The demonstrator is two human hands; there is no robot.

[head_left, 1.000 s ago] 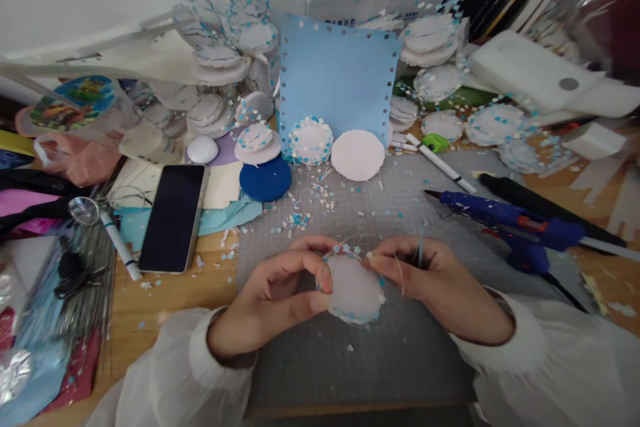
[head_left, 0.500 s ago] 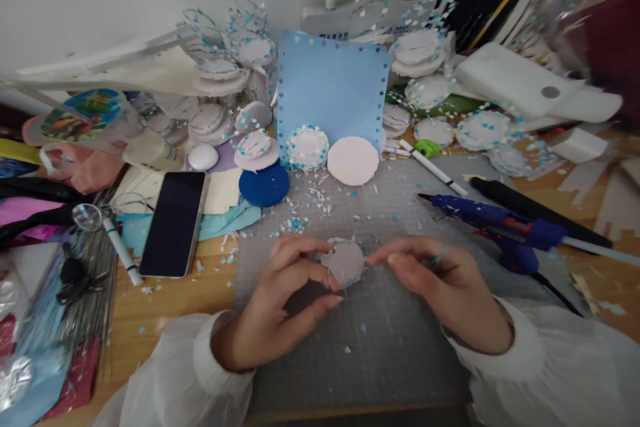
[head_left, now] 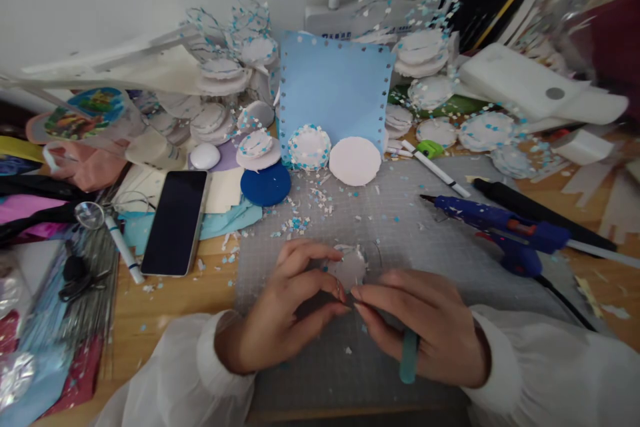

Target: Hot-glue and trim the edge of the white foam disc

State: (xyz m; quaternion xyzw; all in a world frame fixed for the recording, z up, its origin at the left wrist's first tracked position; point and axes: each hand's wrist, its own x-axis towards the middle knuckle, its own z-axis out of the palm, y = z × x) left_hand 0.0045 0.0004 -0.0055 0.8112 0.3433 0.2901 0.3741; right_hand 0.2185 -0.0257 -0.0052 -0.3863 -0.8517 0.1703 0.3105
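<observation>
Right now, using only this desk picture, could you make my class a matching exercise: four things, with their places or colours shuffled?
1. Small white disc
2. Phone
3. Glue gun
4. Square sheet

A. Left of the grey mat, screen dark
B. Light blue, upright at the back
C. At the fingers of the left hand
D. Dark blue, towards the right

Pairs: 1-C, 2-A, 3-D, 4-B

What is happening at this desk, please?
A person's left hand touches a small white disc over a grey cutting mat. The right hand is close to the left one at the disc's near edge and also holds a teal item. A blue glue gun lies untouched to the right.
</observation>
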